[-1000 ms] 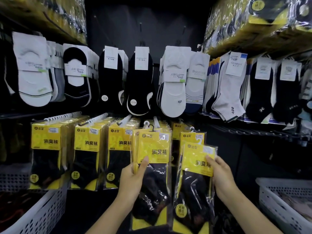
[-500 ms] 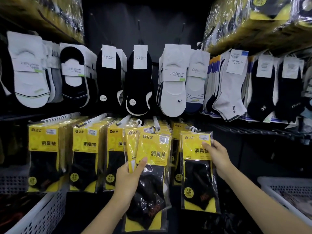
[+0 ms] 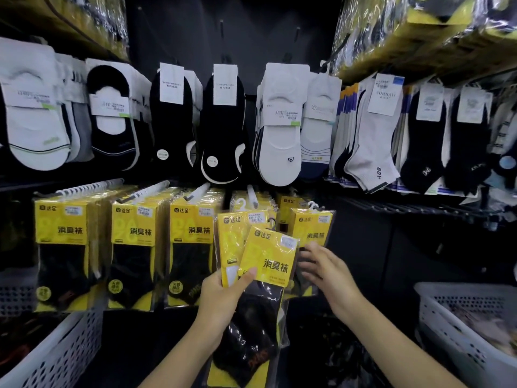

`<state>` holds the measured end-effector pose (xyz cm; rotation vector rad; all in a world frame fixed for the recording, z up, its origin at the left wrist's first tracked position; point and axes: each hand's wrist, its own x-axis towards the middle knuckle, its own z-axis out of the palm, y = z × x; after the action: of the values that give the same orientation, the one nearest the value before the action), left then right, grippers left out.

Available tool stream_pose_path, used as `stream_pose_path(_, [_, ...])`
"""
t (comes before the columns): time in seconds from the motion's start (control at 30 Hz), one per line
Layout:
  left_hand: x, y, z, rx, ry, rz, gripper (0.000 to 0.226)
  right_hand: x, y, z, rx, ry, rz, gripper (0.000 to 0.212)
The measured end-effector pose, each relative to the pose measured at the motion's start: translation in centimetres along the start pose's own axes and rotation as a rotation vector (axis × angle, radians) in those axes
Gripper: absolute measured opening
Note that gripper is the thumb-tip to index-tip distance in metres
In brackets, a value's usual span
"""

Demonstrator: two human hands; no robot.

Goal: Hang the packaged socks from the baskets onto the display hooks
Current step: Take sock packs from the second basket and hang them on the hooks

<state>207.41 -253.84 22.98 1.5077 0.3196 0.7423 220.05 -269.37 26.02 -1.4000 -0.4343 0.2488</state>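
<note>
Meanwhile, left hand (image 3: 223, 299) grips fanned yellow sock packs (image 3: 268, 259); right hand (image 3: 328, 271), fingers spread, hovers beside their right edge, bare dark panel (image 3: 391, 261) beyond.

On the dark back panel (image 3: 251, 37), white no-show socks (image 3: 279, 141) hang beside black no-show socks (image 3: 221, 130); grey ankle socks (image 3: 372, 147) hang further right; what look like plastic-wrapped yellow bundles (image 3: 425, 29) fill the upper right shelf (image 3: 405, 64).

We see our left hand (image 3: 223, 298) and right hand (image 3: 327, 273) bare, both slender forearms (image 3: 391, 340) uncovered down to the picture's lower edge.
</note>
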Motion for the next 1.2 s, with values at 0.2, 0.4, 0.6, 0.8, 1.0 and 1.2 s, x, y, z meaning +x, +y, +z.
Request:
stream_pose_path(0.2, [-0.6,-0.3,1.5,-0.019,-0.078,0.036,0.012,-1.8,-0.1,1.5,0.083,-0.105,0.002,0.024])
stream_pose_path(0.4, [0.2,0.3,0.3,0.174,0.072,0.217,0.050,-0.5,-0.3,-1.7,0.127,0.103,0.015,0.019])
stream_pose_path(0.6, [1.3,0.5,-1.3,0.254,0.117,0.335,0.051,2.2,-2.7,-4.3,0.033,0.252,-0.138,0.014])
stream_pose_path(0.8, [2.1,0.4,-1.5,0.245,0.152,0.314,0.050,4.0,-3.8,-3.6,-0.092,0.095,-0.200,0.014])
stream_pose_path(1.0, [1.9,0.5,-1.0,0.243,0.143,0.304,0.050,6.0,-2.6,-3.1,-0.131,0.199,-0.157,0.009])
stream_pose_path(1.2, [1.6,0.5,0.3,0.170,0.086,0.246,0.049,7.1,-1.2,-3.0,-0.145,0.427,-0.090,0.031])
